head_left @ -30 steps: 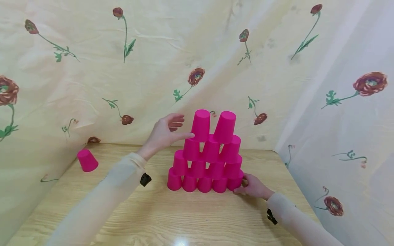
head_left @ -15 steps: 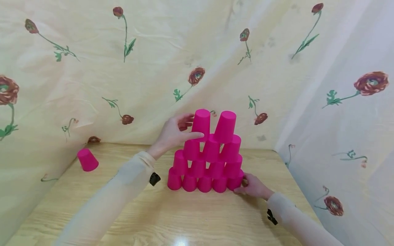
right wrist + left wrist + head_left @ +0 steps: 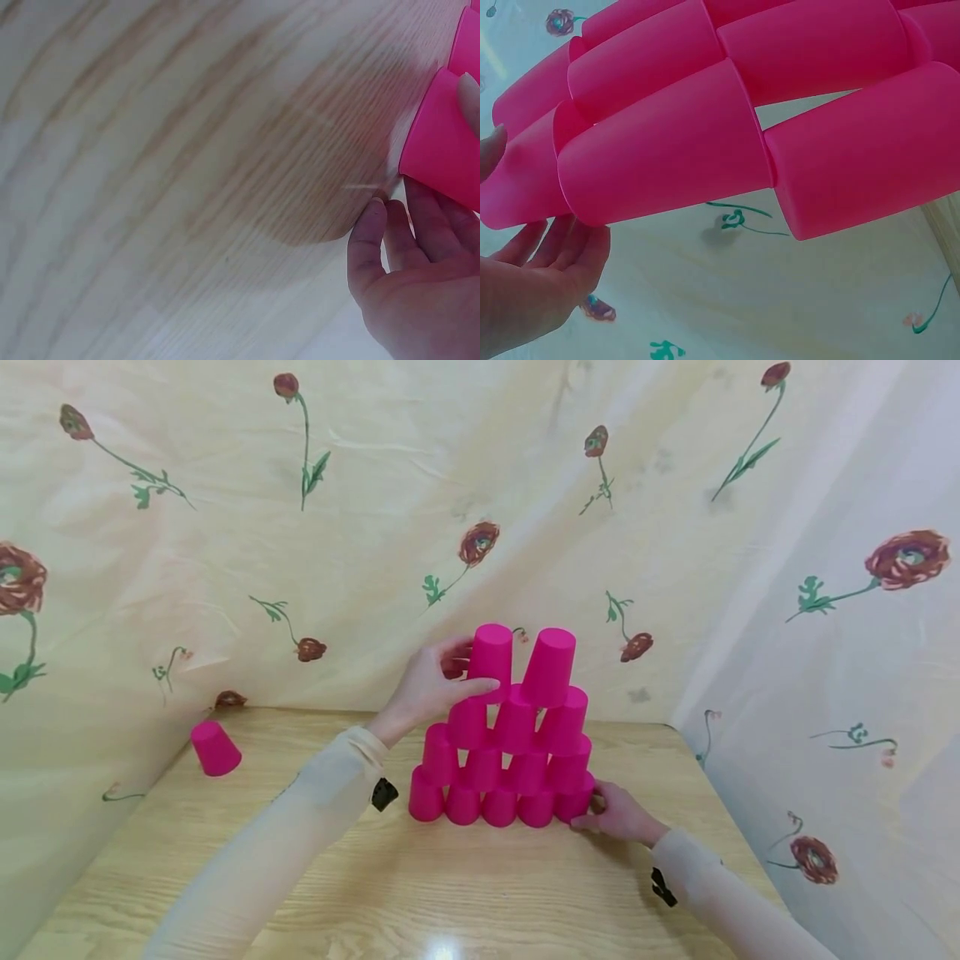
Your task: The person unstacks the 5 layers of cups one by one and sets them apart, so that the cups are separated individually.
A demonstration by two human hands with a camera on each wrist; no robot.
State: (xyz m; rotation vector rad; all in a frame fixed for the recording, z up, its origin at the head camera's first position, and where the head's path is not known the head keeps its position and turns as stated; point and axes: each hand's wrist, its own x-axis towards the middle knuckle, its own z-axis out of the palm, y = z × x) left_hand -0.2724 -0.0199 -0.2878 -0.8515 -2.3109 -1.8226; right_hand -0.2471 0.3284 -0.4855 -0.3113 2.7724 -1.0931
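Note:
Pink upside-down cups are stacked in tiers as a pyramid on the wooden table [image 3: 480,893]; the top tier has two. My left hand [image 3: 433,687] holds the top-left cup [image 3: 491,656], thumb across its front and fingers behind. In the left wrist view that thumb [image 3: 490,154] lies on one side of the cup and the fingers [image 3: 581,247] on the other. Low on the right, my right hand [image 3: 621,814] grips the bottom-row end cup [image 3: 573,797], thumb in front. The right wrist view shows its fingers [image 3: 427,225] by the cup's edge.
A single pink cup [image 3: 216,748] stands apart at the table's left. To its right on the top tier is another cup [image 3: 551,667]. A flower-printed cloth [image 3: 375,543] hangs behind the table and along its sides.
My left hand has moved right from beside the top-left cup until thumb and fingers close around it. The right hand and the stack stay as they were.

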